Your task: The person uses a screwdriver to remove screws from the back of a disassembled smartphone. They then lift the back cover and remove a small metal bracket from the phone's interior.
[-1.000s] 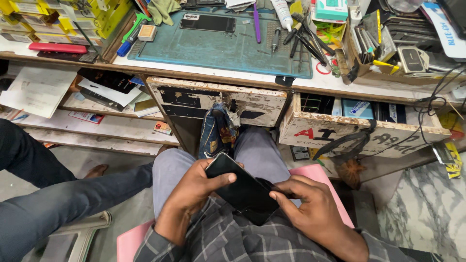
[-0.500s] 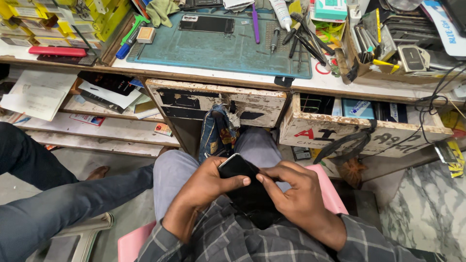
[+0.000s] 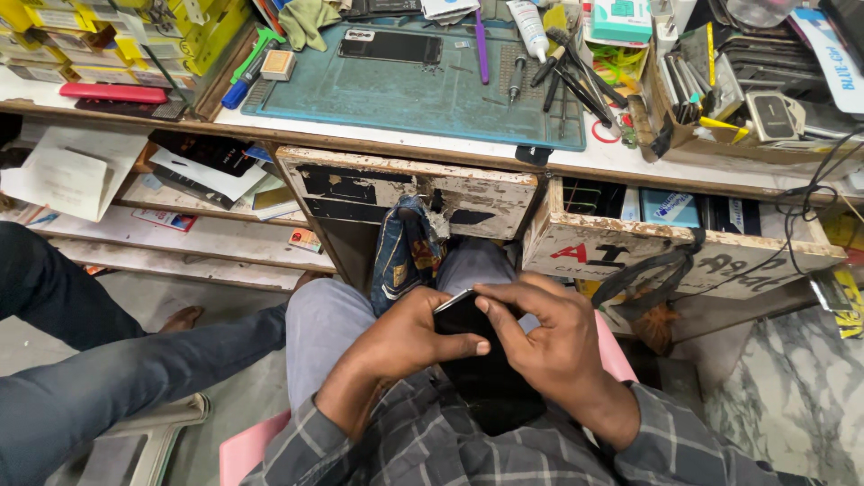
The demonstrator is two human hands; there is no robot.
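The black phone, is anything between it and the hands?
No. Both hands are right on the black phone: the left hand wraps its left side with the thumb across the front, and the right hand covers its right side, fingertips on the top edge.

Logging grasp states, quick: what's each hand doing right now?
Left hand: closed around the left edge of the black phone, held over the lap.
Right hand: on the same phone, fingertips curled over its top edge.

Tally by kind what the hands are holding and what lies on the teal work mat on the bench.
Hands: 2, left hand and right hand, both gripping the black phone
Phones: 2, the black phone and the phone on the teal mat
Purple tool on the mat: 1
Total: 5
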